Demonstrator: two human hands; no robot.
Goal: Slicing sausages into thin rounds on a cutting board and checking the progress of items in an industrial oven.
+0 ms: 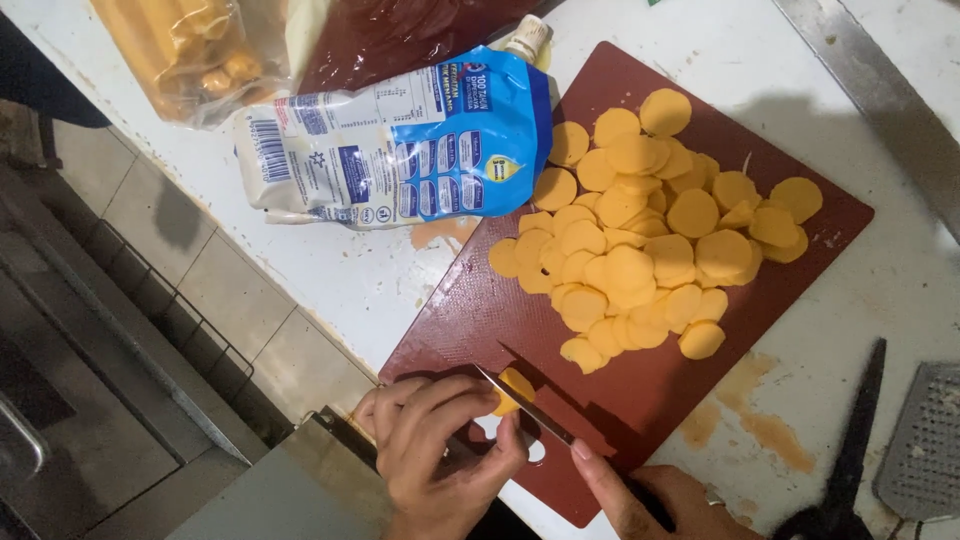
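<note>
Left hand [435, 440] pinching orange piece [514, 386] on red board [480, 310] at 6 o'clock, right hand [650, 495] gripping knife [525, 405], slice pile [640, 240] centre, blue-white pouch [400, 140] at 11, clear bag [190, 50] beyond

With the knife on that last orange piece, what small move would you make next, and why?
Probably press the knife straight down through the small orange piece that the left hand pinches on the dark red cutting board. The blade already rests across it, guided by the right hand, and the left fingertips sit close beside the edge, so a slow cut seems wise.
</note>
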